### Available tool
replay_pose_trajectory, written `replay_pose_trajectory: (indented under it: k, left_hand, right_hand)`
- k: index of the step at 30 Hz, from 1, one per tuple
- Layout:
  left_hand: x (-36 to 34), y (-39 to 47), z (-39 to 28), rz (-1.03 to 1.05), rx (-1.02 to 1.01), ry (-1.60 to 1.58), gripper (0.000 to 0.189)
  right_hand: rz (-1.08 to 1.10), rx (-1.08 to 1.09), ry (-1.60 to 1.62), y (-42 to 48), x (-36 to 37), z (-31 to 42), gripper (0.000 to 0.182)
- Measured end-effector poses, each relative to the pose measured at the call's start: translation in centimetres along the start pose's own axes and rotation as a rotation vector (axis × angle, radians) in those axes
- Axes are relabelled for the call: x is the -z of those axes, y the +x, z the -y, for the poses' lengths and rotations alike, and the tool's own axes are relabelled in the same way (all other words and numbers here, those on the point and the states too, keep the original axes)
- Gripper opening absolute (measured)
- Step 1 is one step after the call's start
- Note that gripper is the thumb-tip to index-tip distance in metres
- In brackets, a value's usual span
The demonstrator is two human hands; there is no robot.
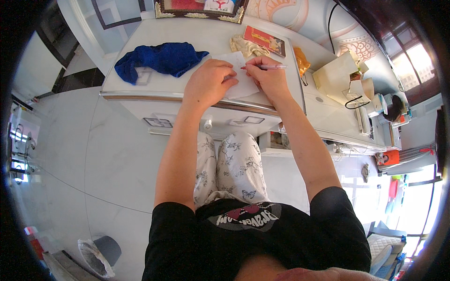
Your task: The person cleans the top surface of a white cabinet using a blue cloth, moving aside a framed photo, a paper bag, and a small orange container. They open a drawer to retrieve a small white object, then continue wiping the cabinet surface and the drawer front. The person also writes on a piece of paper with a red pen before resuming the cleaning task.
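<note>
A sheet of white paper (242, 82) lies on the white cabinet top (165, 84) in front of me, with faint writing near its upper part. My right hand (269, 77) is closed around a red pen (272, 66), whose tip is at the paper. Resting flat over the sheet's left part, my left hand (211, 82) has slightly curled fingers and grips nothing. A crumpled dark blue cloth (161, 59) lies to the left. Beyond the paper are a cream cloth (248, 45) and a red booklet (265, 39).
A framed picture (200, 10) stands at the back edge. To the right, a lower white surface (327, 119) holds an orange bag (301, 61), a cream paper bag (332, 77) and several boxes. Behind me at the left stands a grey bin (107, 249) with a plastic liner.
</note>
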State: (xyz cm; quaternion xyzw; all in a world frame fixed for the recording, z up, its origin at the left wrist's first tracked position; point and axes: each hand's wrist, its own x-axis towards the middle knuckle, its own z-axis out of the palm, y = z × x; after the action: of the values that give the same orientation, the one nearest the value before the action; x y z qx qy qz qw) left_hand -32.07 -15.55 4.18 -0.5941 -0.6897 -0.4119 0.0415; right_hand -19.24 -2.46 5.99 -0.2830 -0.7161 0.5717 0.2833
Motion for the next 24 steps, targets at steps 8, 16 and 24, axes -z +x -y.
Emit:
replay_pose_trajectory:
  k: [8,16,24]
  left_hand:
    - [0.5,0.0,-0.3,0.081,0.063,-0.015,0.022]
    - [0.4,0.0,0.0,0.088,0.057,0.004,0.022]
    - [0.5,0.0,-0.2,0.074,0.051,-0.005,0.021]
  right_hand:
    - [0.007,0.025,-0.032,0.3,0.0,-0.4,0.006]
    - [0.010,0.038,-0.044,0.5,-0.1,-0.6,0.006]
    - [0.013,0.034,-0.065,0.8,-0.1,-1.1,0.006]
